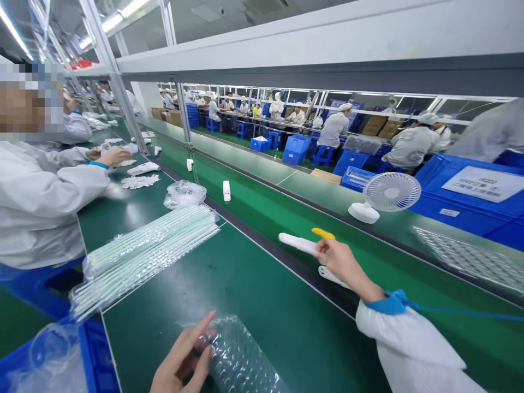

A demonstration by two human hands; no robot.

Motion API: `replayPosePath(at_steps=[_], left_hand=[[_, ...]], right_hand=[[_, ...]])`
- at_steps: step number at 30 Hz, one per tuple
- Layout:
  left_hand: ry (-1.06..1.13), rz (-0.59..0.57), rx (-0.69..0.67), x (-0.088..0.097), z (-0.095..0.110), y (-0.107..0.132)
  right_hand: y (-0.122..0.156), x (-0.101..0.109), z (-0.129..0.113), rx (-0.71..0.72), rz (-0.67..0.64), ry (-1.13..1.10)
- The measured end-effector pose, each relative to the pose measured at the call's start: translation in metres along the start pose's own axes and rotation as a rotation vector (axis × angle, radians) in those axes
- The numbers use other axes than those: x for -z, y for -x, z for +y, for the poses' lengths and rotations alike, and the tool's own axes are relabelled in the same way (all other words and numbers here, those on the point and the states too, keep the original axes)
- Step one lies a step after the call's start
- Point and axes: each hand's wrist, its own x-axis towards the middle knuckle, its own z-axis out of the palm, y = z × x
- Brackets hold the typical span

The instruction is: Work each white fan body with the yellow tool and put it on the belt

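Note:
My right hand [341, 263] reaches out over the dark strip beside the green conveyor belt [286, 213] and is closed on a long white plastic device [297, 243] with a yellow part [323, 233] at its near end. A second white piece [332, 277] lies just under my wrist. My left hand [184, 357] is at the bottom of the view, fingers stretched, touching a rolled bubble-wrap bag [239, 360] on the green bench [245, 295].
A stack of bubble-wrap sleeves [143, 254] lies to the left. A crumpled clear bag [185, 194] and small white units [226, 190] sit near the belt. A white desk fan [387, 195] stands beyond. A co-worker's sleeve [45, 191] is at left; blue crates [462, 196] at right.

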Motion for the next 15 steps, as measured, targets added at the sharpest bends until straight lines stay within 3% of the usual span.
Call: replayPosePath(at_steps=[4,7,12,15], left_hand=[[0.051,-0.015,0.056,-0.002,0.0,0.0],[0.15,0.004,0.079,-0.003,0.005,0.002],[0.298,0.06,0.109,-0.002,0.012,0.001],[0.314,0.097,0.135,-0.004,0.012,-0.001]], right_hand=[[0.028,-0.032,-0.083,0.259,-0.01,-0.094],[0.038,-0.056,-0.123,0.403,-0.001,-0.133],[0.042,-0.062,-0.135,0.466,0.035,-0.181],[0.058,-0.051,-0.138,0.375,0.036,-0.325]])
